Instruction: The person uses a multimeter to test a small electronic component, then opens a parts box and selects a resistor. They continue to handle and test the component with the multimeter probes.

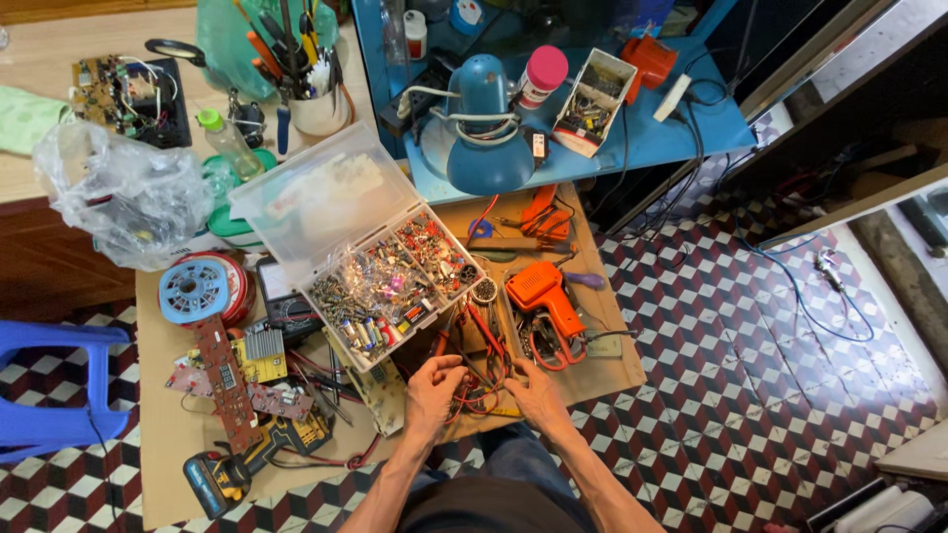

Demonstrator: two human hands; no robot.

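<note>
On a low brown table (602, 370) set on a checkered floor (770, 375), two bare hands work close together near the front edge. The left hand (433, 390) has its fingers curled down over a bunch of red and black wires (481, 380). The right hand (538, 395) sits just beside it, fingers bent and touching the same wires. Each hand's grip is closed around the wires, but it is too small to tell which wire each one pinches. The wires lie right between the two hands, on the table.

Just behind the hands is an orange soldering gun (541, 296). To the left is a clear parts box (390, 286) with its lid open, full of tiny bits. Near the left hand lie green circuit boards (259, 357). A blue lamp (484, 123) stands further back on a blue shelf (652, 138). A blue reel (195, 290) and a crumpled plastic bag (123, 192) sit on the left side. A blue plastic stool (54, 380) is at the far left
</note>
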